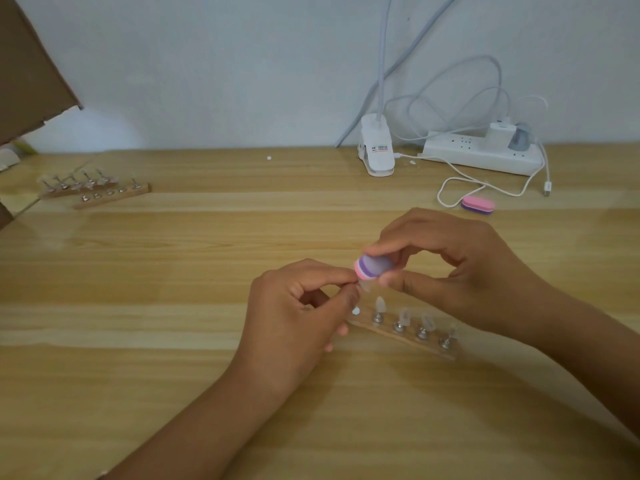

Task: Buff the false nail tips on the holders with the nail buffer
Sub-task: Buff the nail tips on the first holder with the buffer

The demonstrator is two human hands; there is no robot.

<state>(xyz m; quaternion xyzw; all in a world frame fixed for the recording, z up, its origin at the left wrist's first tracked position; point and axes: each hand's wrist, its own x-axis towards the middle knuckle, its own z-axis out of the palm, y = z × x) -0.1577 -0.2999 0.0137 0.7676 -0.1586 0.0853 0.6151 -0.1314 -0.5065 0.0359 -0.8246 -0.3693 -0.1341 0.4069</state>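
My right hand (460, 268) grips a small pink and purple nail buffer (374, 266) between thumb and fingers. The buffer's end lies against a clear false nail tip (366, 287) that my left hand (298, 306) pinches between thumb and forefinger, just above the table. Below my hands lies a wooden holder strip (405, 337) with several metal pegs, each carrying a clear nail tip (380, 303). Its leftmost spot (355, 311) shows only a small white disc.
Two more wooden holder strips (110, 197) with pegs and tips lie at the far left. A second pink and purple buffer (477, 205) rests at the right, near white cables (485, 187), a power strip (481, 152) and a lamp clamp (377, 150). A cardboard box (27, 71) stands at the left.
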